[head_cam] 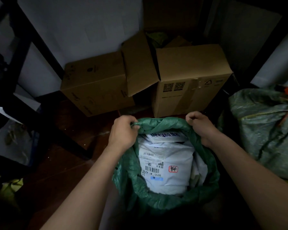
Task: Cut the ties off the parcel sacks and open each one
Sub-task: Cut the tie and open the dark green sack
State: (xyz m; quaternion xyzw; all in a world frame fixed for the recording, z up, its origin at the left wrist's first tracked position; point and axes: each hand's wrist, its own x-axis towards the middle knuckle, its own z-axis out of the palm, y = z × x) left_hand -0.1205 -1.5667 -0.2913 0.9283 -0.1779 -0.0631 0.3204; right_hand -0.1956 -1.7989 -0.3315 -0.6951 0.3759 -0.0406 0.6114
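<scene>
The green sack point(166, 201) is being opened, its rim gripped by the left hand point(123, 131) and right hand point(200, 126); right of it, a tied sack point(266, 130) likely awaits cutting.

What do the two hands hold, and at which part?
Both hold the green sack by its rolled rim: left hand at the far-left edge, right hand at the far-right edge.

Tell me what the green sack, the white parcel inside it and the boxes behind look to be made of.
Green sack: probably woven plastic, faintly shiny; a fine weave texture shows where it bunches. White parcel: likely a soft plastic mailer, smooth and creased, with a printed label stuck on. Boxes: brown cardboard, matte, with folded flaps and printed marks.
</scene>
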